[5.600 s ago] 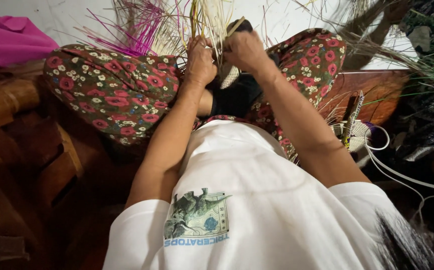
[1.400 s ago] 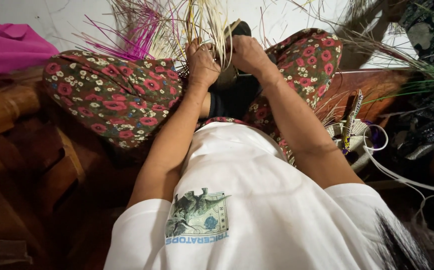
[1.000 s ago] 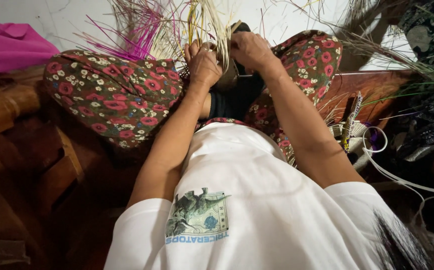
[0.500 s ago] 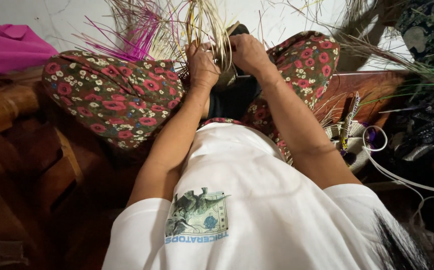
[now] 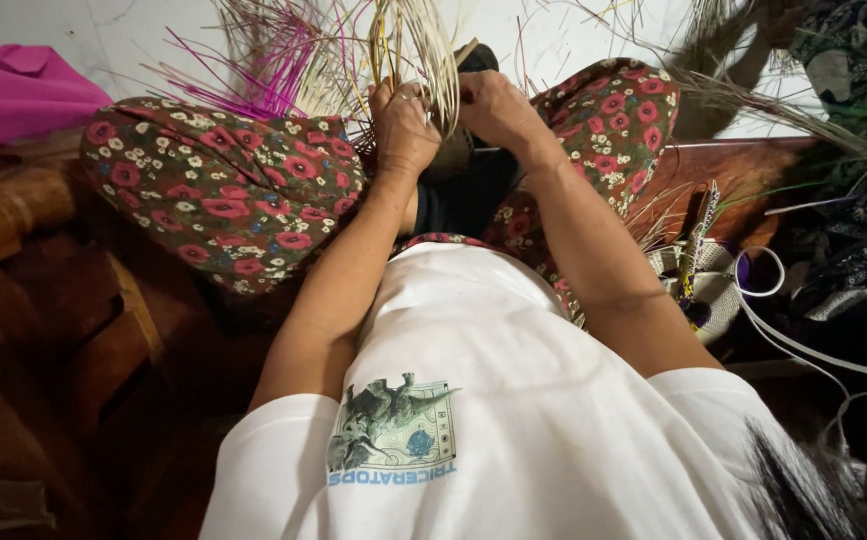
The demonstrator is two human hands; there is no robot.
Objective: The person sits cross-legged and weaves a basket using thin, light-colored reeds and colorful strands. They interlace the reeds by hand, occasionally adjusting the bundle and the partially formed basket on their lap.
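Observation:
A bundle of pale straw strands [image 5: 424,50] rises between my knees, with magenta strands [image 5: 274,60] fanning out to its left. My left hand [image 5: 404,125] is closed around the base of the pale strands. Close beside it on the right, my right hand [image 5: 494,105] pinches the same woven work, fingers curled over it. The woven piece itself is mostly hidden under both hands. My legs in red flowered trousers [image 5: 224,185] spread to either side.
A wooden seat frame [image 5: 44,260] lies at the left. A magenta cloth [image 5: 14,90] sits at the top left. At the right stand a small woven basket [image 5: 704,285], white cords [image 5: 814,350] and more loose green and pale straw [image 5: 804,110].
Both hands stay on the strands and shift only slightly, working the fibres; the left hand has risen a little against the bundle. The view has barely moved.

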